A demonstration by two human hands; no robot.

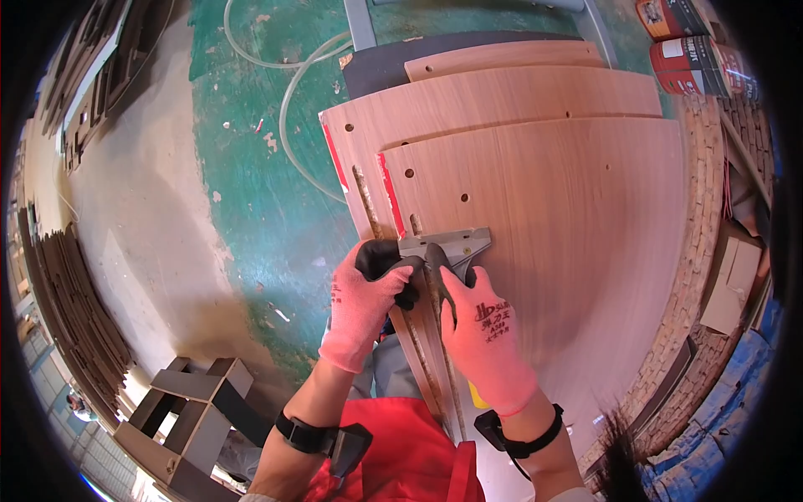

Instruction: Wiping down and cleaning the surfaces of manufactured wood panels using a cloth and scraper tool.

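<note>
A top wood-grain panel (544, 192) with drilled holes lies before me on other stacked panels. Red strip (391, 197) runs along part of its left edge. My right hand (485, 335), in a pink glove with dark fingers, is closed around a wide-headed metal scraper (456, 243). The scraper's head lies across the panel's left edge, just below the red strip. My left hand (368, 293), gloved alike, is curled at that edge, close to the scraper's left end. Whatever its fingers hold is hidden. Below my right wrist shows a bit of yellow (478, 396), perhaps the handle.
A clear hose (293, 100) loops over the green floor left of the stack. Dark wooden frames (188, 410) stand at lower left, and stacked boards (75, 309) line the far left. Tins (690, 67) sit at upper right, with a cardboard box (732, 284) below them.
</note>
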